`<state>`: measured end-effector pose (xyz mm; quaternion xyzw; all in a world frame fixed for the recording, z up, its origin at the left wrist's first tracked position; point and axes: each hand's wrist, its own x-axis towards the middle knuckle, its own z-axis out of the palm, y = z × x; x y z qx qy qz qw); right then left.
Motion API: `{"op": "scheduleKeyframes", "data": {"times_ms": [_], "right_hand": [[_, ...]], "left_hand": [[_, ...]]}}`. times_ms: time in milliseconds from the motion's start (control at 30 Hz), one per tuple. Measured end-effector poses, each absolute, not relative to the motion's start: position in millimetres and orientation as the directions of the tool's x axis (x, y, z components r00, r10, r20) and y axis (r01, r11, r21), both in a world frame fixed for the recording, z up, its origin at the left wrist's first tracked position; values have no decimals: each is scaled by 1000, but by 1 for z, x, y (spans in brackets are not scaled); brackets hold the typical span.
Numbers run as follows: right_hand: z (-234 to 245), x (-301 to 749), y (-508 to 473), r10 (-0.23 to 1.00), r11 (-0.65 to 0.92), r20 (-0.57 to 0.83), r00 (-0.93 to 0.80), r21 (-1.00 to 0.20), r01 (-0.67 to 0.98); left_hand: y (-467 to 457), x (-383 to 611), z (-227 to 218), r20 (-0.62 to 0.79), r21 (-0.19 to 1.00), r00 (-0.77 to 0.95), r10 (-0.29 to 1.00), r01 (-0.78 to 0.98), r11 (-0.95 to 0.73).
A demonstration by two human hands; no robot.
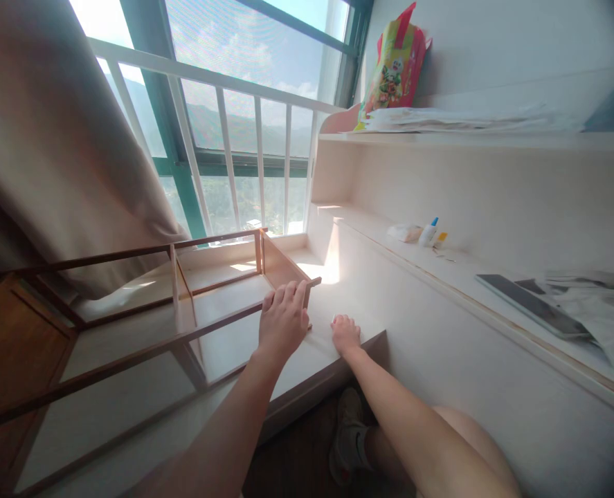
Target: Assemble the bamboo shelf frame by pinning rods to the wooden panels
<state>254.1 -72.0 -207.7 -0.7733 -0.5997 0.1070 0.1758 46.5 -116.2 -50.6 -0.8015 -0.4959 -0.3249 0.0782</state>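
Observation:
A brown wooden frame [282, 263], like an open rack with wood end panels, lies on its side on a pale ledge [307, 360]. My left hand [284, 318] is closed over the frame's near right corner, its fingers bent over the rail. To the right of it, apart from the frame, my right hand [346, 333] is curled closed just above the ledge. A tiny pale bit shows at its fingertips, too small to name. The inner side of both hands is hidden.
A long curtain [68, 152] hangs at left beside a window with a white railing [257, 131]. On the right shelf are a small white bottle [428, 234], a dark tablet-like slab [532, 304] and pale cloth [610, 321]. A colourful bag [394, 72] stands above.

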Motion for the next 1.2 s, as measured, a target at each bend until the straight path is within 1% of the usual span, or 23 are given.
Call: {"op": "scheduleKeyframes", "data": {"times_ms": [100,200,333,400,500,567,633,700,767,867,1000,1100,1133,1200], "right_hand": [[-205,255,-74,965,-196,63,257,-483,854],[-199,261,-84,964,-144,93,250,-609,780],[-193,279,-120,962,-45,131,238,-788,614],[-193,292,-145,959,-23,126,253,-857,514],[-198,316,-185,953,-43,62,297,-942,333],[-204,332,-214,944,-84,-14,330,-976,200],[-212,343,-244,932,-138,-106,347,-988,70],[-219,346,-272,925,-196,-202,322,-979,-50],[-227,340,-293,927,-252,-283,244,-956,-151],[-234,321,-312,931,-320,-352,99,-914,-248],[-236,302,-322,911,-410,-400,-94,-869,-275],[-235,301,-324,896,-441,-406,-178,-857,-265],[-235,302,-324,894,-444,-405,-192,-858,-259],[-237,305,-322,896,-437,-397,-198,-868,-237]], "left_hand": [[-122,45,-51,604,191,300,738,845,-500],[-131,44,-51,615,195,298,730,839,-507],[-146,43,-49,633,211,302,712,818,-535],[-155,42,-48,661,212,306,685,799,-562],[-172,40,-48,706,207,326,629,754,-623],[-185,39,-52,721,215,341,603,718,-662],[-198,39,-61,706,239,364,607,684,-689],[-213,37,-74,636,305,390,665,664,-682],[-233,36,-88,500,418,397,770,668,-616],[-277,34,-108,360,470,397,844,705,-532],[-350,29,-124,197,514,337,921,764,-390],[-397,20,-134,39,565,239,970,796,-219],[-410,15,-139,-10,560,213,977,811,-171],[-431,5,-149,-91,507,188,978,854,-117]]}}
